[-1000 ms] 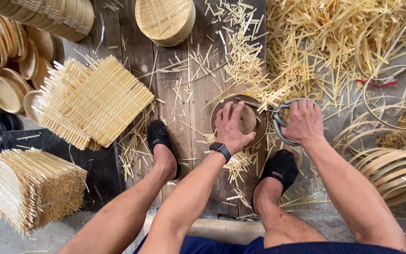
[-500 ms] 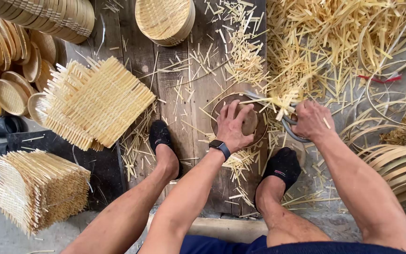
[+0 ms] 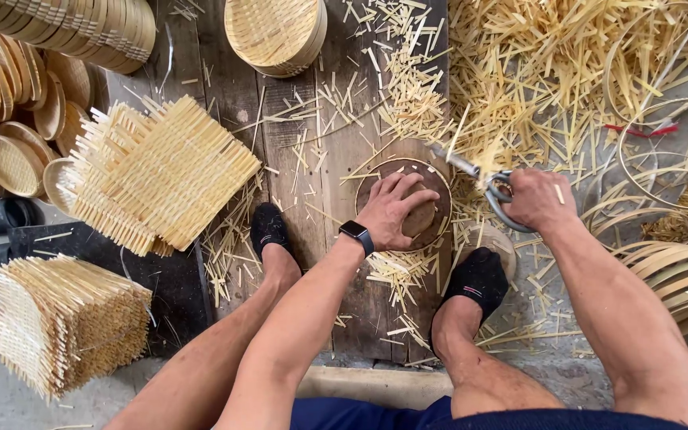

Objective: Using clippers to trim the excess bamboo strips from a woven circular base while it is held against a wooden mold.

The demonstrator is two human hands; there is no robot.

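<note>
Bamboo offcuts [image 3: 519, 87] cover the wooden platform's [image 3: 336, 151] far right corner. We press our left hand [image 3: 396, 211], fingers spread flat and gripping nothing, onto a round dark disc [image 3: 431, 179] near the platform's right edge. Our right hand [image 3: 537, 199] is clenched around the scissors [image 3: 483, 177], blades pointing at the disc's far rim. Square woven mats [image 3: 165, 179] lie at the platform's left edge.

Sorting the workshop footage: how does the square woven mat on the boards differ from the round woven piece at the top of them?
The square woven mat is flat and four-sided, with loose strip ends bristling from its edges; the round woven piece is circular with a trimmed, rimmed edge. The mat lies left of the left hand; the round piece sits farther off, partly cut by the frame. Both are pale, woven bamboo-like strips on the boards.
</note>
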